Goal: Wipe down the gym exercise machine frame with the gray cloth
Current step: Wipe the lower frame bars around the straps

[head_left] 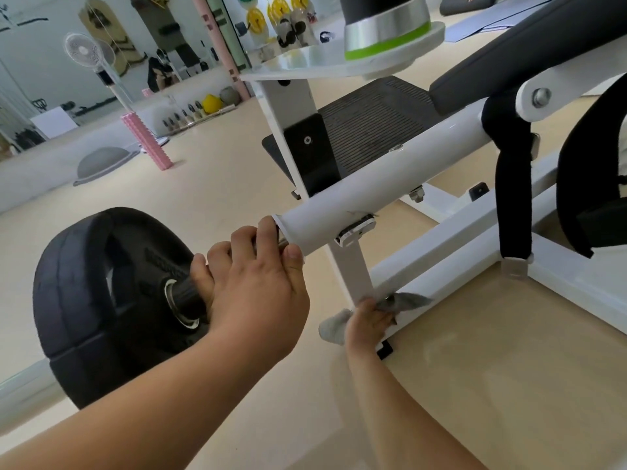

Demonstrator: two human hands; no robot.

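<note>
The white machine frame (373, 184) runs across the middle as a thick tube, with a white upright post (353, 269) beneath it and floor rails to the right. My left hand (251, 276) grips the metal bar that sticks out of the tube's end, beside a black weight plate (101, 300). Lower down, my right hand (368, 320) holds the gray cloth (407, 300) against the foot of the upright post, where it meets the floor rail. Part of the cloth hangs out to the left of the hand.
A black strap (512, 198) hangs from the tube at right. A black ribbed footplate (373, 120) and a dark pad (529, 52) lie behind. On the beige floor at left stand a pink foam roller (149, 140) and a gray balance dome (101, 164), before a wall mirror.
</note>
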